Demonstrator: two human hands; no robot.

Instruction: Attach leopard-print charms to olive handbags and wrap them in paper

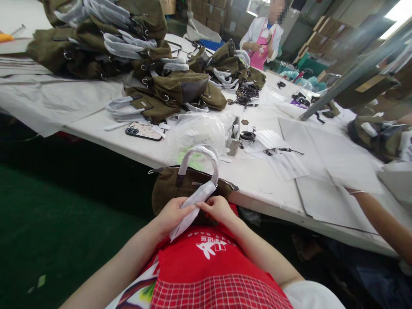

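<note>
An olive-brown handbag [165, 191] rests upright against the table's front edge, close to my red apron. One of its handles, wrapped in white film [214, 161], arches above the zip. A loose strip of white wrapping [183, 225] hangs down from that handle toward the apron. My left hand [175, 213] pinches this wrapping between thumb and fingers. On its right side, my right hand [219, 209] grips the same wrapping, thumb tip near the left thumb. The lower part of the bag is hidden behind my hands and the apron.
Olive bags with wrapped handles [180, 88] are heaped at the back left. Nearer are a phone [144, 131], a clear plastic bag [196, 133], a tape dispenser [234, 135] and a coiled black strap [247, 136]. Another person's arm [376, 214] reaches in at right; a person in pink stands behind.
</note>
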